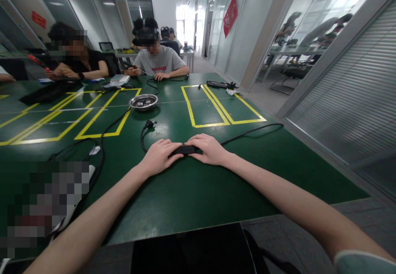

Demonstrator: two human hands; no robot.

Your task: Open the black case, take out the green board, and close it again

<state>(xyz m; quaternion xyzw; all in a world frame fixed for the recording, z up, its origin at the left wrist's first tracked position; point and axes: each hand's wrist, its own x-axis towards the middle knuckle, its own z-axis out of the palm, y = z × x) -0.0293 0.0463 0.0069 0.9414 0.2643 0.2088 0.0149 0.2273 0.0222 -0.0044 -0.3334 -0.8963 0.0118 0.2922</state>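
Note:
A black, elongated power adapter (187,149) with a cord at each end lies across the space between my hands, just over the green table. My left hand (158,155) grips its left end, thumb at the near side and fingers at the far side. My right hand (208,148) grips the other end the same way, so only the middle of the adapter shows. From the left, a black cord curls up to a mains plug (149,124) with metal prongs. A thin black cable (252,131) runs from the right end over the table.
A metal bowl (143,102) with small metal pieces stands ahead. Yellow tape (211,124) marks rectangles on the green table (192,200). A black folded tripod-like item (221,85) lies at the far edge. Cables and a blurred-out white-edged object are at left. Two people sit opposite.

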